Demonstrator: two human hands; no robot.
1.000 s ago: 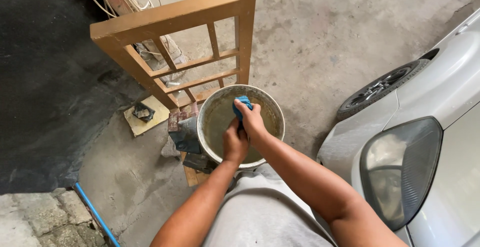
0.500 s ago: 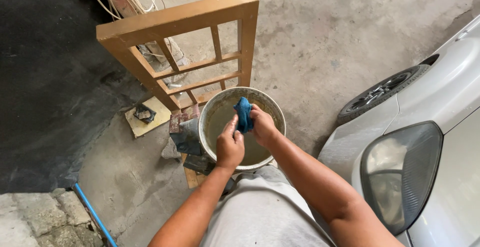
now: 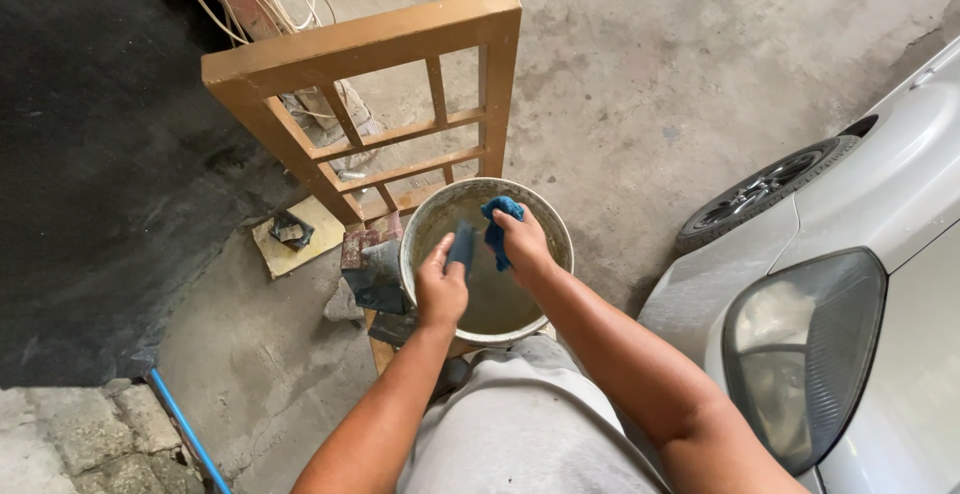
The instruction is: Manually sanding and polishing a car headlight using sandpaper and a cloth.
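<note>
— Where do we stand with the cloth?

— We have the blue rag [image 3: 497, 226] over the white bucket [image 3: 556, 237], above the murky water. Our right hand [image 3: 525, 244] has its fingers clenched around the upper part of it; our left hand [image 3: 441, 289] pinches a darker flap of the same rag between thumb and fingers, just beside the right.

— What could go wrong?

— We'd judge drips first. If we wring with our hands drifting past the rim, dirty water lands on our grey trousers [image 3: 530, 424] directly below.

— And the bucket itself?

— It sits close to the brown wooden frame [image 3: 400, 84] and the metal scraps [image 3: 372, 274] on its left. Leaning on the rim could tip it, and the water would run across the concrete floor [image 3: 650, 74] toward the car [image 3: 880, 284] on our right.

— Anything with the grip?

— If the left pinch slips, the rag drops into the water and splashes us.
</note>
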